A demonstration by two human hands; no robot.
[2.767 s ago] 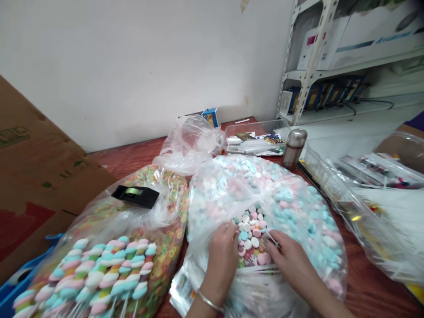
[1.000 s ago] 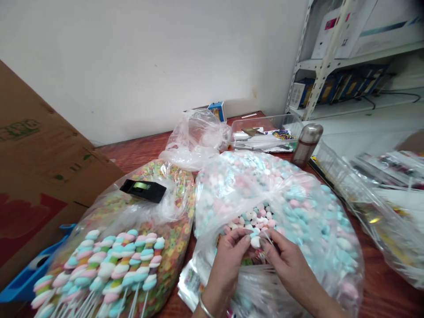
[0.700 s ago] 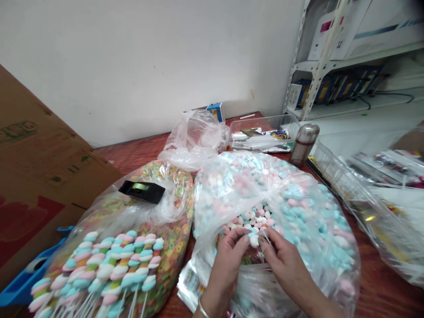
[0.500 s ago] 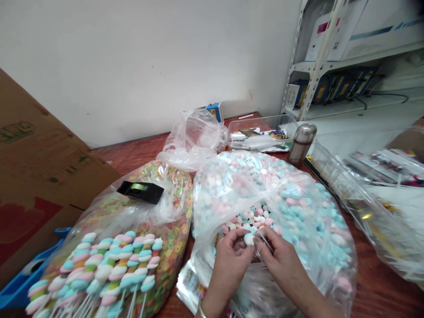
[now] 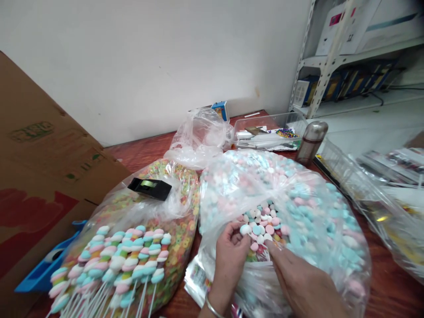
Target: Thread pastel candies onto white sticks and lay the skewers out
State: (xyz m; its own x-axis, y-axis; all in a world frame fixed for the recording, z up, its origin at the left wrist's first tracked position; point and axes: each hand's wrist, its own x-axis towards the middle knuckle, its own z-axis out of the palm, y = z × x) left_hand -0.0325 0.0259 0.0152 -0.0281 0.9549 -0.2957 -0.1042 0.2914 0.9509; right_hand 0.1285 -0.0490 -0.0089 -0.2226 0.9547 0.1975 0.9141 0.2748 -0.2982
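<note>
A big clear plastic bag of round pastel candies [image 5: 308, 225] lies open on the table, with loose pink, white and blue pieces showing at its mouth [image 5: 261, 229]. My left hand [image 5: 230, 251] pinches a white round candy [image 5: 245, 229] at that opening. My right hand [image 5: 294, 278] rests on the bag, its fingers reaching the candies beside the left hand. Nothing in it shows clearly. To the left lies a clear bag of rainbow cereal rings and twisted marshmallow sticks [image 5: 132, 260], topped by a black tape dispenser [image 5: 149, 189].
A cardboard box [image 5: 43, 145] leans at the left, above a blue plastic object [image 5: 46, 274]. Behind stand a crumpled plastic bag [image 5: 198, 137], a clear box of supplies [image 5: 268, 134] and a steel flask [image 5: 311, 142]. Another clear bag [image 5: 374, 198] lies right; a metal shelf [image 5: 324, 57] stands behind.
My left hand has drawn back to the left with the white candy. My right hand has dropped lower and its thin stick no longer shows. The whole view has shifted slightly.
</note>
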